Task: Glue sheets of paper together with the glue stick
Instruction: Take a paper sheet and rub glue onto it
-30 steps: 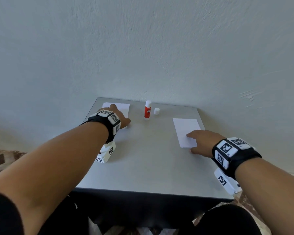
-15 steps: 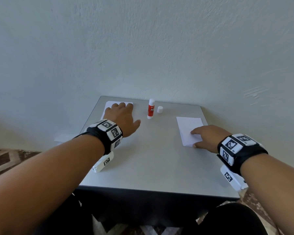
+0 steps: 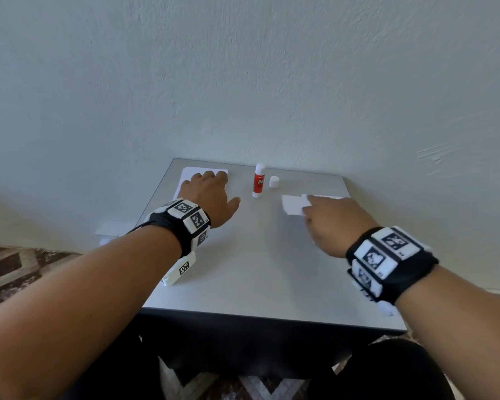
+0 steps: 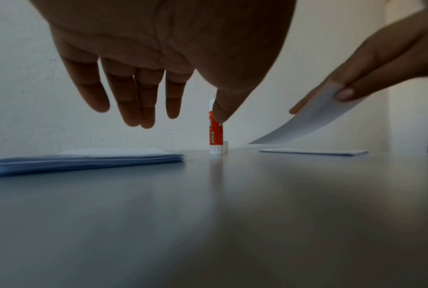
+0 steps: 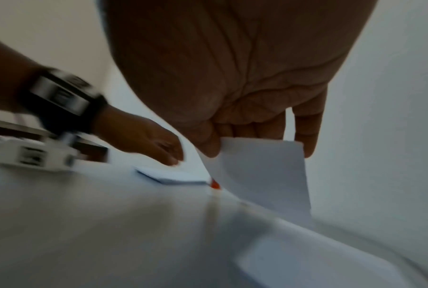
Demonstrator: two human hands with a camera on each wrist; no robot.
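Early stage: my right hand [image 3: 334, 223] pinches one sheet [image 4: 313, 118] off the right pile; left hand [image 3: 210, 194] flat-fingered over the far-left stack [image 4: 84, 161]; glue stick [image 3: 259, 180] uncapped, upright at the table [image 3: 257, 269] far edge, no glue applied yet.

smooth, faintly glossy grey table [image 3: 257, 269], matt white paper sheet [image 4: 313, 118], rough plastered wall [image 3: 243, 82].

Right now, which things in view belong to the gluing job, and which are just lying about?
Part of the job:
- glue stick, upright, uncapped
- its cap beside it
- sheet pinched in the right hand
- paper stack under the left hand
- paper left lying on the right

Lying about:
- nothing else on the table
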